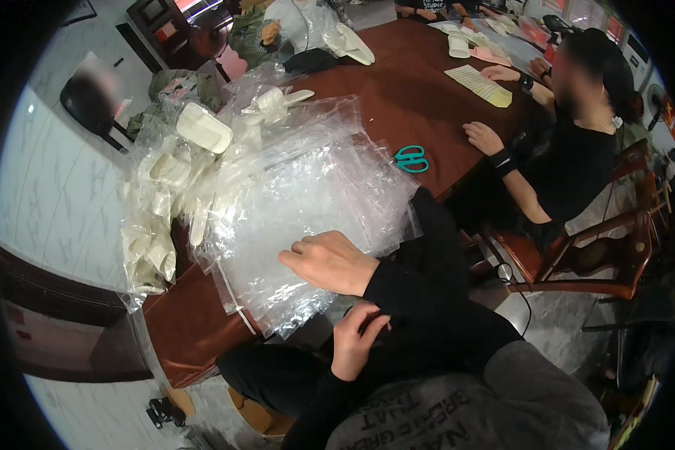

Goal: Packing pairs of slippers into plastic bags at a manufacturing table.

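Observation:
My right hand (330, 262) is over a loose stack of clear plastic bags (277, 202), its fingers curled and pointing left. Whatever is under those fingers is hidden. Nearer my body, my left hand (356, 343) is beside my right sleeve, with thumb and bent fingers apart and nothing visible between them. Cream slippers (204, 129) in clear bags are heaped left of the stack. One bagged cream slipper (148, 251) hangs near the table's left edge. To the right of the bags lie scissors with teal handles (412, 159).
A brown-red cloth covers the table (412, 82). A co-worker in black (570, 157) sits at the right, hands by a yellowish paper sheet (481, 84). Other people work at the far side, near a cream slipper (354, 45). A wooden chair (600, 255) stands at the right.

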The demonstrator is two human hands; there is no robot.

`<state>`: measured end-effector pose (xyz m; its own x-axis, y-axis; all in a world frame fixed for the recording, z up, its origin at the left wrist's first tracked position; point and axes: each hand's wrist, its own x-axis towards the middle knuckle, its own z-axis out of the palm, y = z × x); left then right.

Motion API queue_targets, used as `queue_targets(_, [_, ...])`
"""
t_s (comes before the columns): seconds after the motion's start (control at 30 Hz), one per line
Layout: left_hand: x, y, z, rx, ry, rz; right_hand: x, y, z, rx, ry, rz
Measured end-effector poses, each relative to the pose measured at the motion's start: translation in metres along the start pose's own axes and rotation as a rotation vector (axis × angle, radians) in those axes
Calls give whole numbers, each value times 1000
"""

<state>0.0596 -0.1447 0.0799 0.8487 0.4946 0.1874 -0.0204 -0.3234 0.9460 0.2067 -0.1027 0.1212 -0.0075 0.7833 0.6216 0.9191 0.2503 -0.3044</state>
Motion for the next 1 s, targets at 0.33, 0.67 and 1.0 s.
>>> queue_targets(0.33, [-1,0,-4,-25,48,-204,-1,39,-3,-60,0,52])
queue_targets(0.67, [0,18,4,495,75,510,-2,35,6,65,91,144])
queue_targets(1.0, [7,-19,13,-372,-57,-333,1,27,0,397,25,267])
